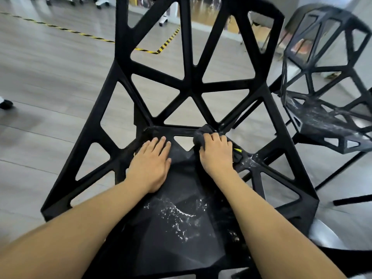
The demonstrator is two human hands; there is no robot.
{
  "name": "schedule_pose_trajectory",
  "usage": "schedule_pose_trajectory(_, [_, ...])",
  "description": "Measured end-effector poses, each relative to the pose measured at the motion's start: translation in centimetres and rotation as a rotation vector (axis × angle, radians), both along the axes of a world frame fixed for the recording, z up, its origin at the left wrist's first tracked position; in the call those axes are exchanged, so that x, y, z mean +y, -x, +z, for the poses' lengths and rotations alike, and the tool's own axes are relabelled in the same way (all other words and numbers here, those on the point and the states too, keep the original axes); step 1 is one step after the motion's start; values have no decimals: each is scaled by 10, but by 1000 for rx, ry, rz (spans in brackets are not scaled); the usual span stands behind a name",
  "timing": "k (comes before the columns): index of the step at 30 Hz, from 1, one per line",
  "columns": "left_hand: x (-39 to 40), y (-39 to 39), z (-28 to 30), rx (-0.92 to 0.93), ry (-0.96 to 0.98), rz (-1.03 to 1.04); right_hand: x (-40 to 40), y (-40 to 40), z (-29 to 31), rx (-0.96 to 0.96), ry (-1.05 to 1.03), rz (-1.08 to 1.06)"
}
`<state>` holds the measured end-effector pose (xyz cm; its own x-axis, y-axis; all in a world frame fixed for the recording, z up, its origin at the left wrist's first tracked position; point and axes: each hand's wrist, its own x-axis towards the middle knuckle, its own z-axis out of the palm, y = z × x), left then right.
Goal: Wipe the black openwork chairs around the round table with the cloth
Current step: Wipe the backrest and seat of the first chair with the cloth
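A black openwork chair (191, 85) fills the middle of the view, its backrest rising away from me. White wet streaks (179, 216) lie on its seat. My left hand (153, 162) rests flat on the seat with fingers spread, holding nothing. My right hand (216, 153) presses a dark grey cloth (201, 133) against the back right corner of the seat, where seat meets backrest. A second black openwork chair (322, 115) stands to the right, its seat smeared with white marks.
Grey plank floor (50, 77) surrounds the chairs, with yellow-black hazard tape (161, 49) at the back. A grey rounded surface (324, 236) shows at the lower right edge. Chair legs and wheeled bases stand along the far top.
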<state>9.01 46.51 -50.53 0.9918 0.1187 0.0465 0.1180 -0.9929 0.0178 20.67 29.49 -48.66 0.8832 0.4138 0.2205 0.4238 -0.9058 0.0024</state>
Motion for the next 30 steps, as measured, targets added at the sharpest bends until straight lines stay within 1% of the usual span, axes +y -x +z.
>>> schedule_pose_trajectory(2, [1,2,-5,-32,35,17,-3,-12,9,-93,76,-4])
schedule_pose_trajectory(4, [2,3,-7,-46,50,5,-10,-34,22,-264,104,-72])
schedule_pose_trajectory(5, [3,3,-8,-59,47,3,-13,-43,28,-317,134,-107])
schedule_pose_trajectory(7, [3,2,-9,-82,31,2,-14,-54,34,-345,231,-170])
schedule_pose_trajectory(9, [3,2,-11,-86,24,-1,-2,-51,33,-274,284,-180])
schedule_pose_trajectory(11, [4,2,-13,-95,12,-5,13,-44,25,-149,275,-164])
schedule_pose_trajectory(14, [5,2,-14,-91,0,-4,28,-41,22,-25,125,-233])
schedule_pose_trajectory(15, [5,2,-14,-85,6,-7,31,-38,23,20,113,-238])
schedule_pose_trajectory(17, [5,1,-14,-84,4,-6,31,-33,24,18,200,-175])
schedule_pose_trajectory(18, [5,1,-14,-92,1,0,30,-33,28,36,242,-119])
schedule_pose_trajectory(20, [4,1,-12,-76,16,-4,21,-35,39,96,302,-79])
schedule_pose_trajectory(22, [2,1,-11,-82,28,5,9,-42,49,2,411,-59])
schedule_pose_trajectory(24, [2,1,-10,-92,25,9,1,-52,57,-103,450,-83])
schedule_pose_trajectory(25, [1,0,-9,-86,26,9,0,-58,59,-101,426,-95])
schedule_pose_trajectory(27, [1,-1,-10,-93,27,2,9,-64,57,-22,331,-87])
schedule_pose_trajectory(30, [0,0,-11,-93,28,10,20,-55,41,27,163,-126])
